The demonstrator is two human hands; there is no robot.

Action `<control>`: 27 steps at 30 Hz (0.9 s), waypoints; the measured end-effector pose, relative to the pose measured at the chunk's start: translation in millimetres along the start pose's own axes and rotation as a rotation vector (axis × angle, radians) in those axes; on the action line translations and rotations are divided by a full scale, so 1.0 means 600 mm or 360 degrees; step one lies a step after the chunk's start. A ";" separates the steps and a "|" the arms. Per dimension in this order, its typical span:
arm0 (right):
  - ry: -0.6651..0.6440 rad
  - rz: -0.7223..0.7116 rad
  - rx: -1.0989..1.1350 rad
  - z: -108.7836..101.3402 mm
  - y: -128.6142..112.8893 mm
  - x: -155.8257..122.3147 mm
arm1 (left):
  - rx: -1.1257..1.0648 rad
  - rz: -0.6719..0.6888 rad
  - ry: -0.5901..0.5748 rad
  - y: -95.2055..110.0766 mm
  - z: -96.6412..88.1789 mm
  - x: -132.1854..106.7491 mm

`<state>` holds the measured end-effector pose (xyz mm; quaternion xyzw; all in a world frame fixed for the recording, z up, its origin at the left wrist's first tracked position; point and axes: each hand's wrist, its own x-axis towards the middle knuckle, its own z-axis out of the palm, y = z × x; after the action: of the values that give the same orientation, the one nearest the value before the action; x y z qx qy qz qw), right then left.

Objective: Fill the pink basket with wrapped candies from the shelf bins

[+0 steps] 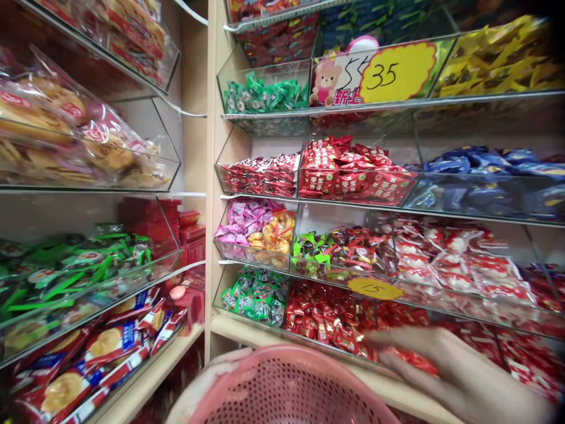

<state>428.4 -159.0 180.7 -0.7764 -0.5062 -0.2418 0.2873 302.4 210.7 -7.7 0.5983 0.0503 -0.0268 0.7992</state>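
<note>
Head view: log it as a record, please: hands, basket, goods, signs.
left hand: at the rim of the basket, holding it
right hand: blurred, at the lower bins; grip unclear
basket: pink, perforated, before the shelves
bottom-row goods: red-wrapped candies, green-wrapped candies
signs: yellow "35" sign above, yellow "15" sign below

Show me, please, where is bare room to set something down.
Bare strips: wooden ledge between the lowest candy bins and pink basket; left ledge below blue-red packets. The basket's visible inside also looks bare. Crowded: the bins, and beside red candies, where the right hand is.
</note>
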 end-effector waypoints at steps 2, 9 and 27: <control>-0.0076 -0.0208 -0.0095 0.014 -0.016 0.077 | -0.0012 0.0003 0.0006 -0.001 -0.006 -0.007; 0.0085 -0.0639 -0.0517 0.070 -0.051 0.303 | -0.0049 0.0019 0.0053 0.001 -0.028 -0.034; 0.0202 -0.0447 -0.0287 0.089 -0.025 0.379 | -0.0087 0.0018 0.0106 0.020 -0.018 -0.040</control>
<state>503.3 29.6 296.9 -0.7038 -0.5668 -0.3725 0.2113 279.3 224.4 3.6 0.5772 0.0744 -0.0010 0.8132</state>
